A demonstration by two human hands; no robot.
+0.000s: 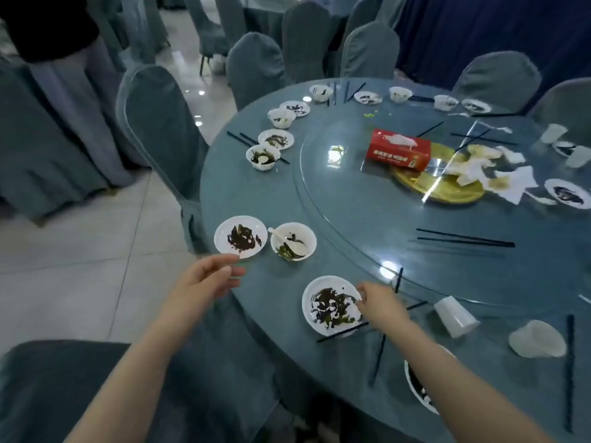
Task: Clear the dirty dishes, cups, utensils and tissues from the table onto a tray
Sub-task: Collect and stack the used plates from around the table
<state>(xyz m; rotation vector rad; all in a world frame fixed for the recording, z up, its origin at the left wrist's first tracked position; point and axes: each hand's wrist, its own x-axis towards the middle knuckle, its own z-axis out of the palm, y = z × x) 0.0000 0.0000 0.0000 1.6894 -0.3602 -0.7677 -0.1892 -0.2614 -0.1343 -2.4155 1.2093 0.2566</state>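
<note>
Head view
Left hand (209, 276): unclenched, fingers loosely extended, empty, just below soiled plate (240, 236) at 9 o'clock of table (351, 212).
Right hand (380, 303): fingertips pinching rim of dirty plate (332, 306) at 6 o'clock.
Bowl with spoon (293, 241): just right of soiled plate.
Tissue box (398, 149): on turntable, centre.

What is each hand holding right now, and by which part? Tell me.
The right hand pinches the near dirty plate by its right rim. The left hand holds nothing, fingers relaxed just short of the plate at the table's edge.

Covered chairs (166, 129), pale tiled floor (80, 251)
</note>
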